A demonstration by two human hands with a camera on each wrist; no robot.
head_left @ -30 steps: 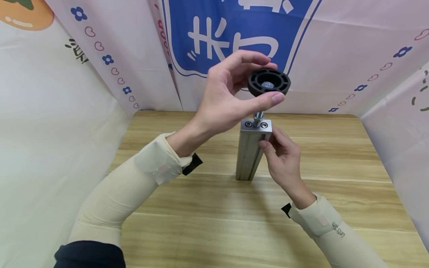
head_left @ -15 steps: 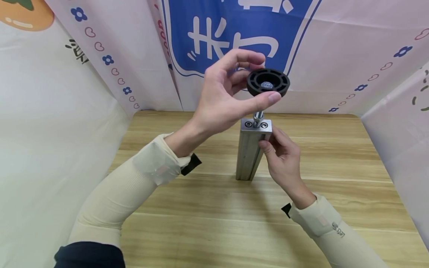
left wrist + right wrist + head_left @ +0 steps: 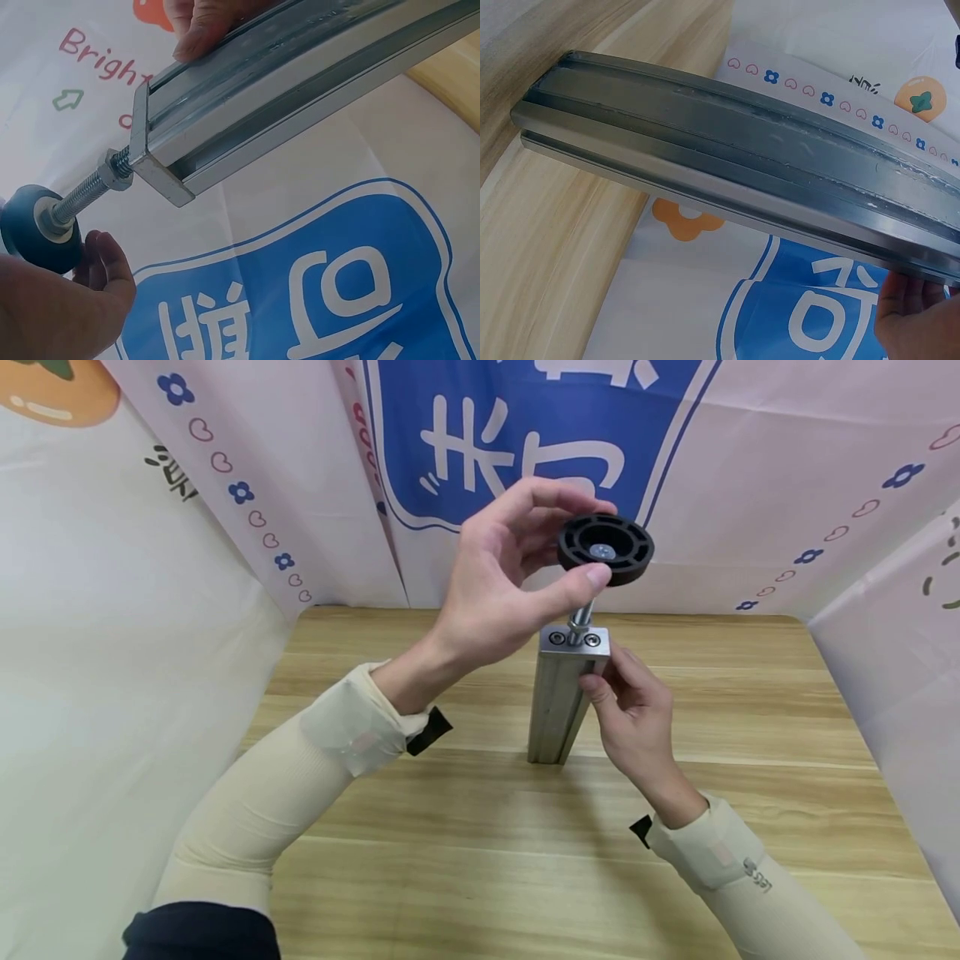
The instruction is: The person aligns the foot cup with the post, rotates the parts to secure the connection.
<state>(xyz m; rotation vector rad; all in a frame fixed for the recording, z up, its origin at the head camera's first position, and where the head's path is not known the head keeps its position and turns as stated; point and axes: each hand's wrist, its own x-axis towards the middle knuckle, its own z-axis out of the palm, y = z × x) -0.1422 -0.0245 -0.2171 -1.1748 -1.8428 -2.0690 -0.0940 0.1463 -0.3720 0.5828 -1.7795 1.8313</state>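
Note:
An aluminium profile (image 3: 557, 710) stands upright on the wooden table, capped by a metal end plate (image 3: 574, 643) with two screws. From the plate's middle rises a threaded rod (image 3: 82, 196) with a nut (image 3: 115, 169) close to the plate. Topping the rod is a round black levelling foot (image 3: 606, 550), its ribbed underside facing up. My left hand (image 3: 487, 585) holds the foot by its edge, thumb on the near side and fingers curved behind. My right hand (image 3: 637, 710) grips the profile near its top, thumb on the near face and fingers behind, partly hidden.
The wooden table (image 3: 450, 860) spreads under both arms. White printed cloth (image 3: 750, 527) with a blue sign hangs behind the table's far edge, and more cloth (image 3: 112, 652) closes in the sides.
The left thumb has slid back left along the foot's near edge, and the left fingers have shifted behind it. The foot has moved slightly right. The right hand and profile stay put.

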